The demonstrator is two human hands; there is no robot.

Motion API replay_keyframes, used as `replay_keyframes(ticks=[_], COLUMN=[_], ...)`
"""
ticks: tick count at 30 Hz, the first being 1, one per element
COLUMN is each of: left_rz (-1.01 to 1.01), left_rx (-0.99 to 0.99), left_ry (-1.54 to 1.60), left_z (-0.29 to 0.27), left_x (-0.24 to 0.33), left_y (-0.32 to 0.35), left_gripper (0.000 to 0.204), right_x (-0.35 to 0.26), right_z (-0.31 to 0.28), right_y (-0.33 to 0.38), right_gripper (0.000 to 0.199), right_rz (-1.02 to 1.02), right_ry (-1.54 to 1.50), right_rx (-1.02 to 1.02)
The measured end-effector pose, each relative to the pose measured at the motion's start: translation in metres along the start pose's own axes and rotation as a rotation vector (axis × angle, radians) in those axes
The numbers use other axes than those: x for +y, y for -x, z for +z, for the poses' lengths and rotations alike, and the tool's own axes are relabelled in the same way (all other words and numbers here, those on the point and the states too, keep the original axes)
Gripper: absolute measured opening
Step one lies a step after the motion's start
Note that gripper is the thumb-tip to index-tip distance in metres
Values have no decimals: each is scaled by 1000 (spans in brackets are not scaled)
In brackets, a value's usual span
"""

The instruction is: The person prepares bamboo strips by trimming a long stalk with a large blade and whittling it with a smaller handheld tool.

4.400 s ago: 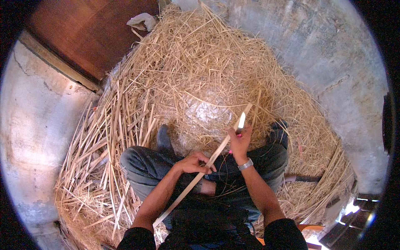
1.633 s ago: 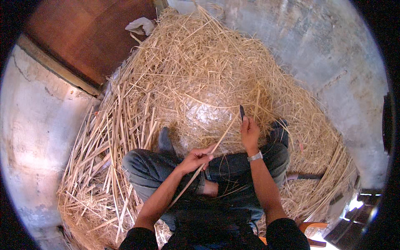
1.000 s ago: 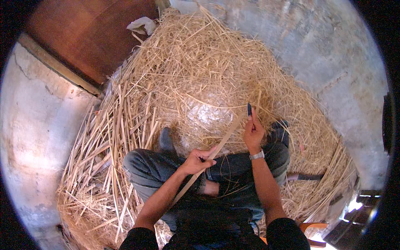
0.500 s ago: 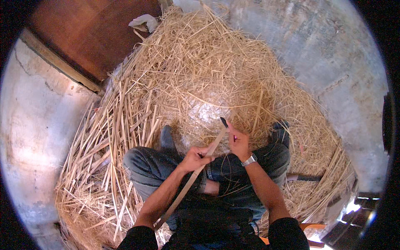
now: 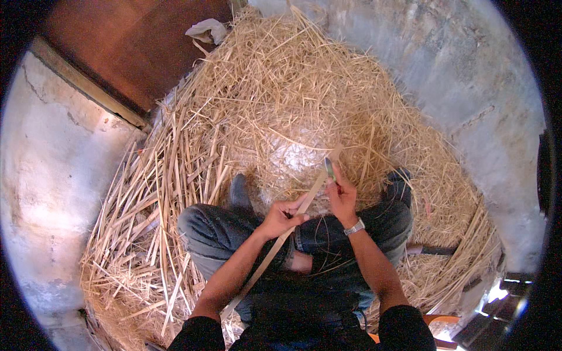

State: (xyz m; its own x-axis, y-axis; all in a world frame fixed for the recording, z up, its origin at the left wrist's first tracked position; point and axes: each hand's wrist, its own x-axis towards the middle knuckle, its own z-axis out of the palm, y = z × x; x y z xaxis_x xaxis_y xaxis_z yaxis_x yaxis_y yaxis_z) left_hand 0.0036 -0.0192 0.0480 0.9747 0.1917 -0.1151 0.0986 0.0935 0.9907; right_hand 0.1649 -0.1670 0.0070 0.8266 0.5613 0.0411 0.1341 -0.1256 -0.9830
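My left hand (image 5: pixel 281 220) is closed around a long flat bamboo strip (image 5: pixel 312 194), thumb on top. The strip slants from near my left elbow up to its far end beside my right hand. My right hand (image 5: pixel 344 198), with a silver watch on the wrist, grips a small knife (image 5: pixel 329 169). The dark blade shows beyond the thumb at the strip's far end, and most of the handle is hidden by the fingers. Whether the blade touches the strip I cannot tell. Both hands are above my crossed legs.
Thin shavings (image 5: pixel 304 82) are heaped on the floor in front of me. Several loose bamboo strips (image 5: pixel 167 169) lie at the left. Grey walls (image 5: pixel 456 76) curve around, with a brown door (image 5: pixel 129 47) at the far left and a dark-handled tool (image 5: pixel 438 250) by my right knee.
My right hand and the knife have moved slightly away from me, past the strip's end. The blade has turned. My left hand still holds the strip, its thumb now more extended.
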Motion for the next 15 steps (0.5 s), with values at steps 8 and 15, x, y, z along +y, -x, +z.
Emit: replay_keyframes(ticks=[8,15], left_rz=[-79,-47], left_rx=[-104,34], left_ry=[-443,-557], left_z=[3,4], left_x=[5,41], left_y=[34,168], left_gripper=[62,65], right_x=[-15,-29], right_z=[-7,-13], right_y=[-1,-11], right_gripper=[55,53], right_rz=[-114,-133], right_ry=[-31,-167], right_rx=[-25,88])
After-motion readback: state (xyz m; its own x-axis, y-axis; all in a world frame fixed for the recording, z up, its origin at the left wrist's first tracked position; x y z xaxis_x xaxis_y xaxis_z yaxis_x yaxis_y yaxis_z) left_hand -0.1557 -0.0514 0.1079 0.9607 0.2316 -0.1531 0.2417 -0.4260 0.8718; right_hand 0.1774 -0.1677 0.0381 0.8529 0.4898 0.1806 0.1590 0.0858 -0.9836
